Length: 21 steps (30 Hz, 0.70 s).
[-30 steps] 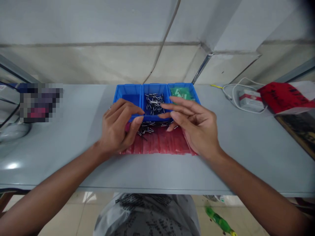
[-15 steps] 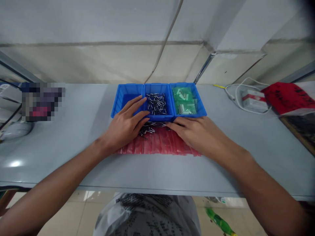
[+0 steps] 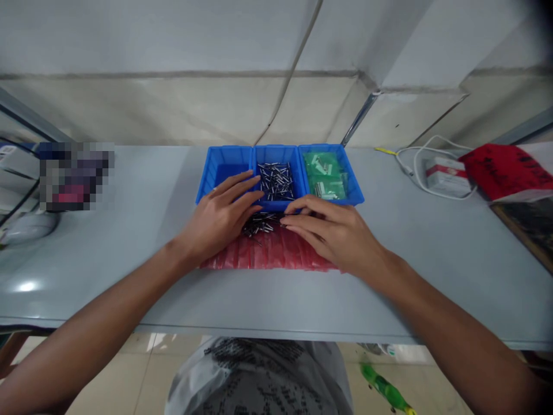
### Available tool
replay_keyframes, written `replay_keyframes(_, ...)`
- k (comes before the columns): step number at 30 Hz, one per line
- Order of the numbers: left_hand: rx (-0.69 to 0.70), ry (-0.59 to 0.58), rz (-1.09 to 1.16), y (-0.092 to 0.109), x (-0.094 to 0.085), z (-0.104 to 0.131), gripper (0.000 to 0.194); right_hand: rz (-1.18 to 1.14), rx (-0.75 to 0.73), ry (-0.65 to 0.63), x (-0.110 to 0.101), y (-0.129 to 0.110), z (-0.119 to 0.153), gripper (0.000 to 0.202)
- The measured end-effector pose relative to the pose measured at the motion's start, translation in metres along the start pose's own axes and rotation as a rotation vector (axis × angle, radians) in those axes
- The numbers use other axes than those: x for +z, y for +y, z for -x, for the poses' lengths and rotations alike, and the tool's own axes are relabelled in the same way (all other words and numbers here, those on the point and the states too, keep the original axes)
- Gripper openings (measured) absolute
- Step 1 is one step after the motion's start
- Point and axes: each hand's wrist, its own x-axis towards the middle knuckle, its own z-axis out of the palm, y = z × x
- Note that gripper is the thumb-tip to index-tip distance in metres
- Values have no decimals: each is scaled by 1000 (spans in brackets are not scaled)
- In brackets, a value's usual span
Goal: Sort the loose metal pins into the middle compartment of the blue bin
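A pile of thin dark pins with shiny ends [image 3: 262, 223] lies on a row of overlapping red plastic bags [image 3: 272, 253], just in front of the blue bins. My left hand [image 3: 222, 216] reaches over the front of the left blue bin [image 3: 207, 176], fingers spread, its thumb beside the pile. Across from it, my right hand [image 3: 332, 227] hovers at the pile's right end. Its fingers are bent and partly apart, the tips close to the pins. I cannot make out any pin held in them. More such pins [image 3: 276, 180] fill the middle blue bin.
The right blue bin holds green bags with pale pieces [image 3: 326, 173]. To the right lie a white cable [image 3: 417, 153], a red-and-white box [image 3: 447, 176] and a red item [image 3: 507, 173]. A computer mouse [image 3: 32, 226] sits at the left. The table's front edge runs near my body.
My right hand has shifted left along the pile, with its knuckles raised and its fingers more bent. My left hand has stayed nearly in place.
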Motion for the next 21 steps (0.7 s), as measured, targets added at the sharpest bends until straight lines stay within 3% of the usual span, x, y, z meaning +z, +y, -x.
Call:
replay_keyframes(4,29,77,-18,10,-6,-3,29,7,-20,63,-1,1,-1,25)
replay_keyframes(8,124,140,-46,16,-10,-4,30,1,-40,34,-1,1,-1,27)
replay_keyframes(15,188,156,-92,17,-11,-4,24,-117,-27,121,3,-2,-2,22)
replay_keyframes(21,195,150,-110,18,-11,-3,23,-86,-38,100,2,-2,-2,25)
